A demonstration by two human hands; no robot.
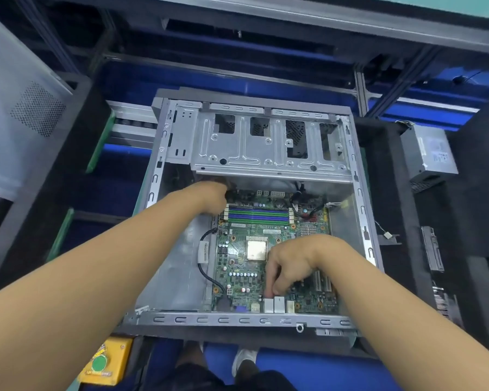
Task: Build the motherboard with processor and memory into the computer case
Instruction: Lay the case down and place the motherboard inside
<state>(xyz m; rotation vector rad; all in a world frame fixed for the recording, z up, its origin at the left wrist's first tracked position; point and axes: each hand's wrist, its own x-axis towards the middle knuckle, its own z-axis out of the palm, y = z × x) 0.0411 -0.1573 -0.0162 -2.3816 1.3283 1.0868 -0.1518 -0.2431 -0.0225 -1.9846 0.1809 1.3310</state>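
The green motherboard (246, 280) lies flat inside the open grey computer case (237, 319). The square processor (256, 250) sits in the board's middle, and the blue and green memory slots (257, 215) run along its far side. My left hand (211, 197) reaches to the board's far left corner, fingers curled down over the edge there and partly hidden. My right hand (291, 265) is over the near right part of the board, with curled fingers pinching it just behind the rear ports (274, 304).
A metal drive cage (268, 142) fills the case's far half. A black cable (206, 266) loops along the board's left side. A power supply (429, 153) stands to the right, a perforated grey panel (26, 108) to the left, and a yellow button box (103, 361) near me.
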